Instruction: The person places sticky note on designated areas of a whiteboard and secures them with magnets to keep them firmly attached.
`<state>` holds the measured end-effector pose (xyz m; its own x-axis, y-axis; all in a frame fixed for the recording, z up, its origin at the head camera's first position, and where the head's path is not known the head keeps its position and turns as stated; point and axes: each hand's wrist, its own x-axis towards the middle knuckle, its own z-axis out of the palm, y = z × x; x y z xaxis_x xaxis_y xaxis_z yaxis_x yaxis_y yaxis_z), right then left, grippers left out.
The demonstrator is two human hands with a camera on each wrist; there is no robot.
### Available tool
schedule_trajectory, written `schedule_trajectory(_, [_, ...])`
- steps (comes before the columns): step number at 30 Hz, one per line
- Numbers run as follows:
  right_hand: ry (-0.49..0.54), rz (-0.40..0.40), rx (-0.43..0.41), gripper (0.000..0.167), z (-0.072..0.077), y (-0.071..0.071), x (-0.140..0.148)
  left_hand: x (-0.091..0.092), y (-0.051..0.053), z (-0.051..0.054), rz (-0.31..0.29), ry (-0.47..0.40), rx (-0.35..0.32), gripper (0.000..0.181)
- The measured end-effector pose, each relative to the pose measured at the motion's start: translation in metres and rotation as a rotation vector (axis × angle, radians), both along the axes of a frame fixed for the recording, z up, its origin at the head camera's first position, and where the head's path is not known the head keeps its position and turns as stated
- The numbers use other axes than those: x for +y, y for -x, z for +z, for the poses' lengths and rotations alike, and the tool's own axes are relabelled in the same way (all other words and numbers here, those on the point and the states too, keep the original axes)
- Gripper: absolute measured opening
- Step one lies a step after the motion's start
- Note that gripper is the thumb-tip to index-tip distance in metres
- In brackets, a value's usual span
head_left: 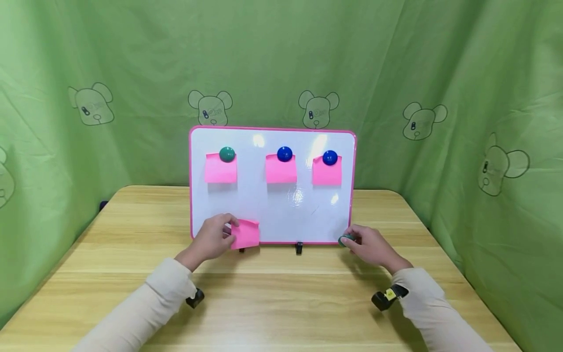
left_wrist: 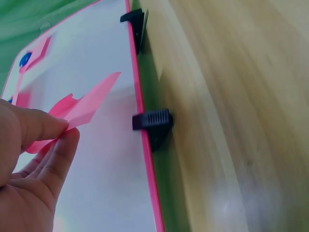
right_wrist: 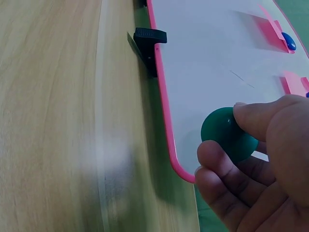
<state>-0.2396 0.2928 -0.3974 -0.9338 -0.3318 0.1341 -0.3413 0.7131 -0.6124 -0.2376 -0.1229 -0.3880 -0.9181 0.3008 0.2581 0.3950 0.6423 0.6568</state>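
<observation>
My left hand point(head_left: 213, 238) pinches a pink sticky note point(head_left: 246, 234) by its left side, in front of the lower left of a whiteboard point(head_left: 272, 210). In the left wrist view the note point(left_wrist: 87, 107) is bent between thumb and fingers. At the board's lower right corner, my right hand point(head_left: 369, 244) grips a round green magnet point(right_wrist: 226, 131) between thumb and fingers. Three pink notes hang along the board's upper part: the left one point(head_left: 221, 172) under a green magnet point(head_left: 227, 154), the middle point(head_left: 280, 172) and right point(head_left: 327, 175) ones under blue magnets point(head_left: 284, 154).
The pink-framed board stands upright on black stand feet point(head_left: 299, 248) upon a wooden table point(head_left: 272, 303). A green curtain point(head_left: 264, 58) printed with bear heads surrounds the table at the back and sides. Black straps with cameras point(head_left: 384, 299) sit at both wrists.
</observation>
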Motion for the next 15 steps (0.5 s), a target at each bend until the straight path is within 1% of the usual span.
schedule_trajectory(5, [-0.002,0.001,0.001,0.009,-0.001,0.0,0.0,-0.012,0.007,-0.003,0.036,-0.036,0.039,0.025])
schedule_trajectory(7, [-0.003,0.0,-0.001,0.009,-0.001,0.0,0.0,-0.017,0.01,-0.004,0.057,-0.053,0.044,0.027])
schedule_trajectory(12, [0.001,-0.004,-0.007,0.01,-0.001,0.001,-0.002,-0.025,0.016,-0.004,0.12,-0.09,0.028,0.033])
schedule_trajectory(15, [0.002,-0.005,-0.008,0.009,-0.001,0.001,-0.002,-0.028,0.019,-0.004,0.145,-0.094,0.026,0.035])
